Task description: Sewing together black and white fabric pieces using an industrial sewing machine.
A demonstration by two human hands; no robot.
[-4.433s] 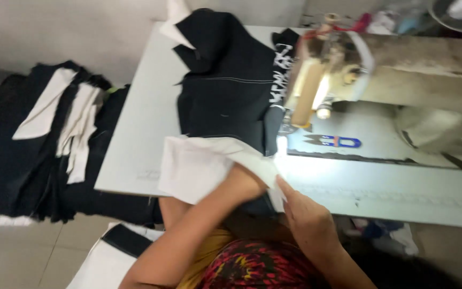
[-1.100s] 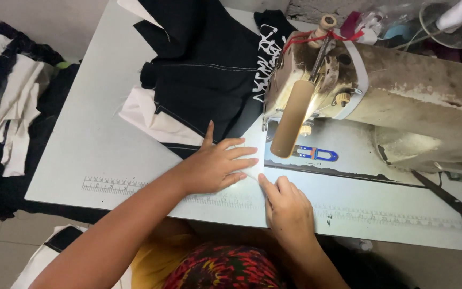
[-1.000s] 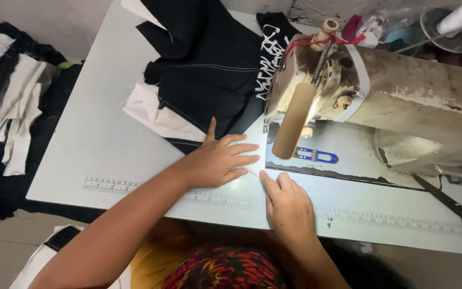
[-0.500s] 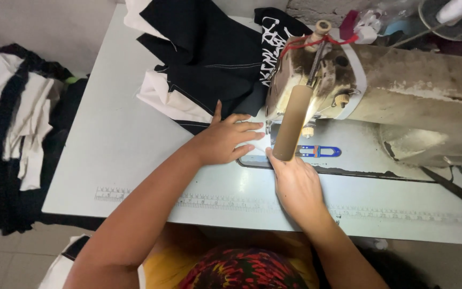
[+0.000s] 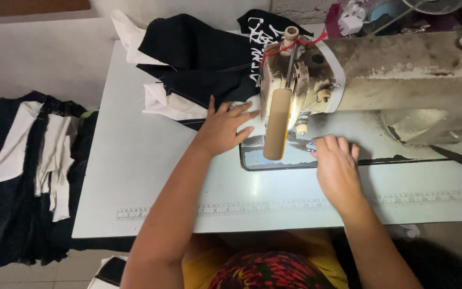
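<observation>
My left hand (image 5: 223, 128) lies flat on the black cloth (image 5: 204, 64), my right hand (image 5: 335, 166) flat beside the needle; fingers could get poked.

Table (image 5: 151, 182): sewing machine (image 5: 391, 85), black garment (image 5: 204, 59)

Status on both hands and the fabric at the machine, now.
Left hand flat on white fabric, fingers spread. Right hand flat on the machine bed, empty. Sewing machine head hides the needle area.
</observation>
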